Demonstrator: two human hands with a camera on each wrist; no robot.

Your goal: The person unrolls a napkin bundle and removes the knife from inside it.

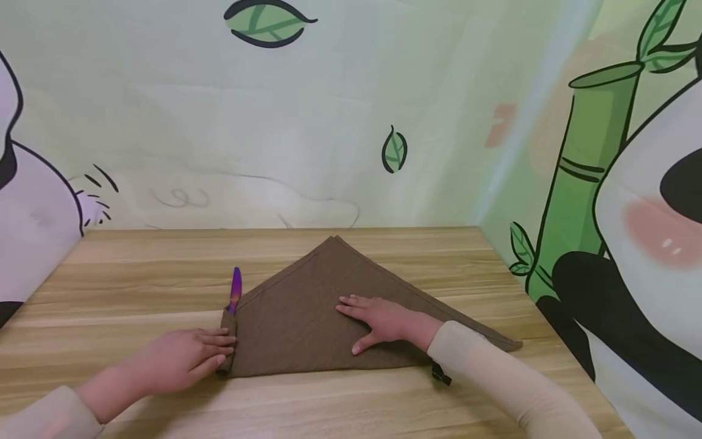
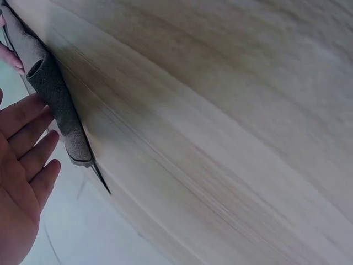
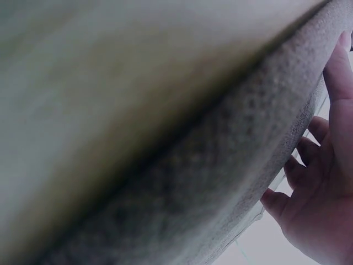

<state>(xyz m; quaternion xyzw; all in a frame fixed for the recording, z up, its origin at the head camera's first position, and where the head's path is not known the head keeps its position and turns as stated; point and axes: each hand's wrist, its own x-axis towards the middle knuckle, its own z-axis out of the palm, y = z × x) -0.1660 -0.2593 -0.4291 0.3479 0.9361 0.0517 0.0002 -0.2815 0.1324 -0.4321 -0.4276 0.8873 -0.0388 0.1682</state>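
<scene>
A brown cloth napkin (image 1: 307, 323), folded into a triangle with its peak pointing away, lies on the wooden table. Its left end is rolled into a narrow tube (image 2: 58, 105). Out of the far end of that roll sticks the purple, shiny blade of a table knife (image 1: 236, 286); the cloth hides the rest. My left hand (image 1: 183, 360) lays its extended fingers against the roll. Farther right, my right hand (image 1: 386, 320) rests spread out on the flat cloth, thumb apart from the fingers. In the right wrist view the napkin's near edge (image 3: 220, 160) looms close.
A small black object (image 1: 440, 374) lies at the napkin's near edge, partly covered by my right sleeve (image 1: 493, 366). Wood-grain tabletop (image 1: 137, 274) surrounds the cloth. Behind and at the right stands a backdrop (image 1: 329, 110) printed with leaves, bamboo and pandas.
</scene>
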